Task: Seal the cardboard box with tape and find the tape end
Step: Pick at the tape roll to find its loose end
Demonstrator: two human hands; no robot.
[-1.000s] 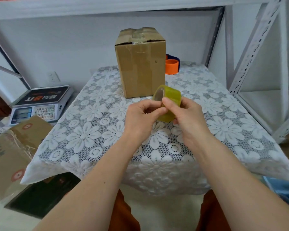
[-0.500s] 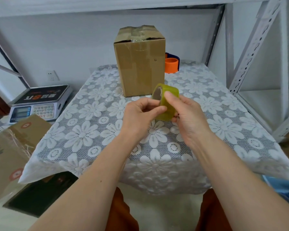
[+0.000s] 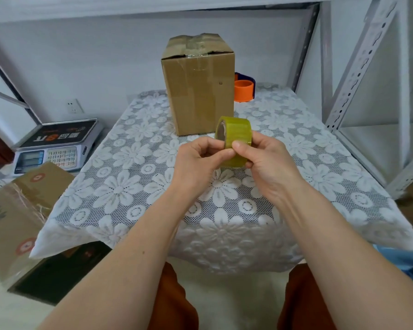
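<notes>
Tape roll (image 3: 236,136) turned since 0.5 s ago — left hand (image 3: 196,160), right hand (image 3: 265,158) fingers pinching it.

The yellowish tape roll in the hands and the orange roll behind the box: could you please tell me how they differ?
The yellowish tape roll is translucent; the orange roll is opaque. The yellowish tape roll is held above the tablecloth on edge by the left hand and right hand; the orange roll lies flat at the far end, partly hidden by the cardboard box. Both are ring-shaped.

box (image 3: 198,91) blocks table's (image 3: 129,186) far middle.
</notes>
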